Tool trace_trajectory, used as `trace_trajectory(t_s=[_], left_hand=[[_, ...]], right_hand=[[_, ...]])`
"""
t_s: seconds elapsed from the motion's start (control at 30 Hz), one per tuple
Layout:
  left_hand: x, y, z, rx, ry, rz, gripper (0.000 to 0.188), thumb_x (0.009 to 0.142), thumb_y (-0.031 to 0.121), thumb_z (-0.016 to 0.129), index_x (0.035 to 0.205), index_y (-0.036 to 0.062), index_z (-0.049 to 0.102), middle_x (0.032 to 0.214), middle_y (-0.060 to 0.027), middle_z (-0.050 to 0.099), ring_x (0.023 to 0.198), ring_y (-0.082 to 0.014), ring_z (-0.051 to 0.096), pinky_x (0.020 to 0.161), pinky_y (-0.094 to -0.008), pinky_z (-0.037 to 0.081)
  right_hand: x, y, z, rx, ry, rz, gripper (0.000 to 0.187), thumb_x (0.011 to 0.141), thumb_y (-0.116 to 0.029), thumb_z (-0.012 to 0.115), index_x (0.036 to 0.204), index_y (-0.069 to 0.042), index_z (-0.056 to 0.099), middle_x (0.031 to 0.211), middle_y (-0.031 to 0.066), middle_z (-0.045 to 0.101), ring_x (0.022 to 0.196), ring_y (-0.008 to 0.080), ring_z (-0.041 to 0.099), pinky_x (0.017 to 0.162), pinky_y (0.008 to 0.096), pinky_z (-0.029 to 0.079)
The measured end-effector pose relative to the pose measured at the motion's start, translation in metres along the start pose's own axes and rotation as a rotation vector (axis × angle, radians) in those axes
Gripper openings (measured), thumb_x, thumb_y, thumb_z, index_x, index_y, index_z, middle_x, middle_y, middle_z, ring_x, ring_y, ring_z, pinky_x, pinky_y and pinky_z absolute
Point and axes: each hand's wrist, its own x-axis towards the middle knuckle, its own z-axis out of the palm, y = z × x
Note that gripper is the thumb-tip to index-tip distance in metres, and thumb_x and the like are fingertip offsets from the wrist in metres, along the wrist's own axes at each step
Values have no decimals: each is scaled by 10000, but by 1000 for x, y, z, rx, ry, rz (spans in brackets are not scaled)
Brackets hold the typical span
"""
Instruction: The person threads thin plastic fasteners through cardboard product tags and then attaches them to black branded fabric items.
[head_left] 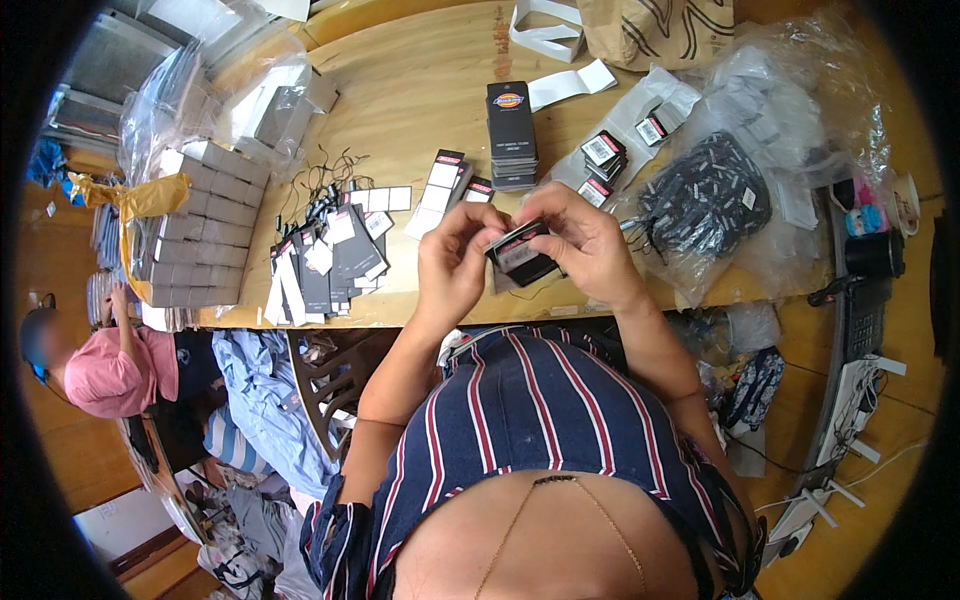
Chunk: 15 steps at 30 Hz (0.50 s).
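Observation:
Above the near edge of the table, both my hands hold a small black hang tag (pixel 518 262) with a pale barcode label. My left hand (pixel 450 262) pinches its left edge between thumb and fingertips. My right hand (pixel 592 252) is closed round its right side, thumb over the front. Just beyond my hands stands a tall stack of black cards (pixel 513 135). To its left lie several white-labelled tags (pixel 440 190); to its right are small barcoded tags (pixel 604 152) on clear plastic. Black hang tags with cords (pixel 335 255) spread out left of my left hand.
Stacked white boxes (pixel 205 235) under plastic film edge the table's left. On the right lies a clear bag of black cords (pixel 710 190). A brown paper bag (pixel 655 35) and a white paper strip (pixel 572 86) lie farther back. A person in pink (pixel 110 370) is at far left.

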Motion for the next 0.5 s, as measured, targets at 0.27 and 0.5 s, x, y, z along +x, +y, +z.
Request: trace_trajectory(t_s=[0.27, 0.5], left_hand=[[-3, 2, -41, -340, 288, -2, 85, 871, 131, 399, 892, 50, 379, 699, -123, 516, 554, -184, 551, 408, -210, 418], [-16, 8, -68, -523, 309, 77, 97, 853, 117, 444, 865, 28, 408, 727, -102, 503, 597, -176, 522, 648, -292, 438]], right_hand=[[-7, 27, 34, -38, -15, 89, 268, 714, 87, 530, 968, 3, 513, 849, 56, 502, 807, 114, 529, 733, 228, 433], [-9, 27, 63, -468, 132, 43, 242, 661, -33, 656, 880, -14, 555, 707, 61, 584, 617, 92, 547, 524, 246, 435]])
